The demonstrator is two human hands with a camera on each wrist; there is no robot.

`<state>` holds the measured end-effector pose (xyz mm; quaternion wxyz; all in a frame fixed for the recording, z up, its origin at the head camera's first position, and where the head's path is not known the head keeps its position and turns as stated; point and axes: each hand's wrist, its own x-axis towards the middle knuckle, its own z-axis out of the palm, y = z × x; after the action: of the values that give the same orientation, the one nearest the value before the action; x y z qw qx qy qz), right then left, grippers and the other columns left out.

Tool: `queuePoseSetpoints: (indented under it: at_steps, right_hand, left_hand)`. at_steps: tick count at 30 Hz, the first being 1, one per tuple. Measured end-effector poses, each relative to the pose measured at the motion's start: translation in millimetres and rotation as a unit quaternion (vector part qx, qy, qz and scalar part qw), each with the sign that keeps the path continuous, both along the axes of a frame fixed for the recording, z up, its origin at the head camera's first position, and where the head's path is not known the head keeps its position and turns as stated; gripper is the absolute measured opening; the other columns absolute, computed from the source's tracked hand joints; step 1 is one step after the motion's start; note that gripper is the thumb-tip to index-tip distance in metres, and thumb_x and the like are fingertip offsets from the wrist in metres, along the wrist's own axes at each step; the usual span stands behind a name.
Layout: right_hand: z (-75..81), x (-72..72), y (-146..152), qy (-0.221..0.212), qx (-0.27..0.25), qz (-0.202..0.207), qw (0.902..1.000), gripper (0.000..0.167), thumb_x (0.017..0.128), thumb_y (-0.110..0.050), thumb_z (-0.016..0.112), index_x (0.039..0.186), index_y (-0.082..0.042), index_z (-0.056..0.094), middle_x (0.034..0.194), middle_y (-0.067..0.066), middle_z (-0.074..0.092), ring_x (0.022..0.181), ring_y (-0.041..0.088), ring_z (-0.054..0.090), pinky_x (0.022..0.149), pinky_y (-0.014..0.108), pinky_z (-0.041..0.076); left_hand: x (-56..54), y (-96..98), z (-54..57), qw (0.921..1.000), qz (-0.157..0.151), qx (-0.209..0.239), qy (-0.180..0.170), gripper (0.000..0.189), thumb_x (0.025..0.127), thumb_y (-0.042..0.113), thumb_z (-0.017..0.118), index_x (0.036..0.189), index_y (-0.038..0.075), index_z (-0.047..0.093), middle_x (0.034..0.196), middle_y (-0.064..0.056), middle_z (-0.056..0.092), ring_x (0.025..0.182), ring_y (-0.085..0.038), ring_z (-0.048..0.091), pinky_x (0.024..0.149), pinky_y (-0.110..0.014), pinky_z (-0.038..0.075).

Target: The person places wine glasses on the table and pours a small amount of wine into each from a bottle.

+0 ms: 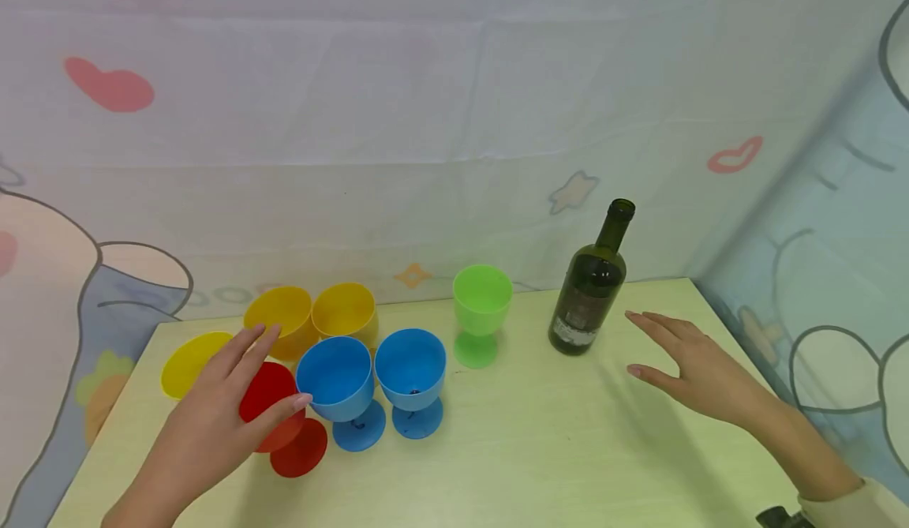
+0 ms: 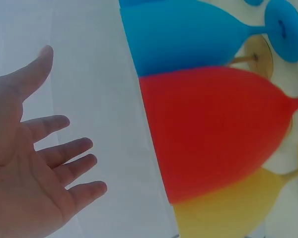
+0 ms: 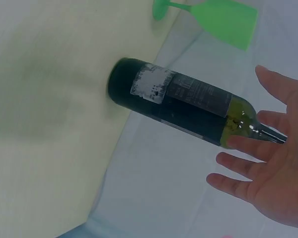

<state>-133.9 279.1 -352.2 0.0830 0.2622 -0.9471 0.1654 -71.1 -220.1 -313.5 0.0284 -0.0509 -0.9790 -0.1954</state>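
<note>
My left hand point(image 1: 209, 425) hovers over the red goblet point(image 1: 273, 406), fingers spread and holding nothing; in the left wrist view its palm point(image 2: 25, 183) shows bare. Beside the red goblet stand two blue goblets point(image 1: 335, 378) point(image 1: 410, 370). Behind them are two orange-yellow goblets point(image 1: 284, 323) point(image 1: 346, 311), and a yellow goblet point(image 1: 192, 362) is partly hidden by my left hand. My right hand point(image 1: 699, 370) is held in the air right of a dark green wine bottle point(image 1: 585, 299), its fingers extended and nothing in them. The bottle stands upright, its label point(image 3: 151, 83) partly torn.
A light green goblet point(image 1: 483, 307) stands near the table's back edge, left of the bottle. The pale table point(image 1: 511, 465) meets a printed cloth backdrop point(image 1: 398, 94) at the back, and another cloth point(image 1: 838, 220) hangs along the right side.
</note>
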Motion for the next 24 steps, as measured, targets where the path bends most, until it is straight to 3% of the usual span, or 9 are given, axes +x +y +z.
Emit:
queuePoseSetpoints:
  at_steps: [5, 11, 15, 24]
  right_hand:
    - [-2.6, -0.5, -0.8, -0.015, -0.003, 0.006, 0.9999, 0.062, 0.084, -0.029, 0.066, 0.135, -0.005, 0.040, 0.127, 0.021, 0.047, 0.113, 0.042, 0.044, 0.086, 0.057, 0.037]
    - [-7.1, -0.8, -2.9, -0.022, -0.007, 0.004, 0.9997, 0.061, 0.084, -0.028, 0.066, 0.134, -0.005, 0.041, 0.127, 0.021, 0.047, 0.113, 0.042, 0.044, 0.086, 0.057, 0.038]
    - [-7.9, -1.8, -4.5, -0.034, -0.016, -0.001, 0.9993, 0.060, 0.086, -0.029, 0.064, 0.135, -0.003, 0.040, 0.128, 0.021, 0.047, 0.113, 0.042, 0.043, 0.087, 0.057, 0.037]
    - [-7.5, -7.6, -4.0, -0.070, -0.039, -0.014, 0.9967, 0.059, 0.088, -0.029, 0.061, 0.133, 0.002, 0.040, 0.127, 0.024, 0.047, 0.115, 0.044, 0.042, 0.088, 0.059, 0.035]
  left_hand:
    - [2.1, 17.2, 5.3, 0.9991, -0.008, 0.041, -0.003, 0.086, 0.078, 0.056, 0.061, 0.143, 0.012, 0.028, 0.141, -0.021, 0.028, 0.122, -0.045, 0.031, 0.079, -0.061, 0.042]
    - [-0.3, 41.0, 8.8, 0.9955, -0.052, 0.074, 0.028, 0.080, 0.078, 0.048, 0.065, 0.141, 0.012, 0.033, 0.141, -0.017, 0.032, 0.124, -0.040, 0.034, 0.083, -0.057, 0.043]
    - [-7.0, 57.5, 6.7, 0.9926, -0.067, 0.094, 0.038, 0.076, 0.079, 0.043, 0.067, 0.140, 0.011, 0.035, 0.140, -0.016, 0.034, 0.124, -0.036, 0.035, 0.085, -0.054, 0.044]
    - [-29.1, 93.4, -1.6, 0.9835, -0.086, 0.157, 0.026, 0.073, 0.080, 0.040, 0.068, 0.139, 0.012, 0.037, 0.142, -0.013, 0.034, 0.126, -0.034, 0.035, 0.093, -0.055, 0.037]
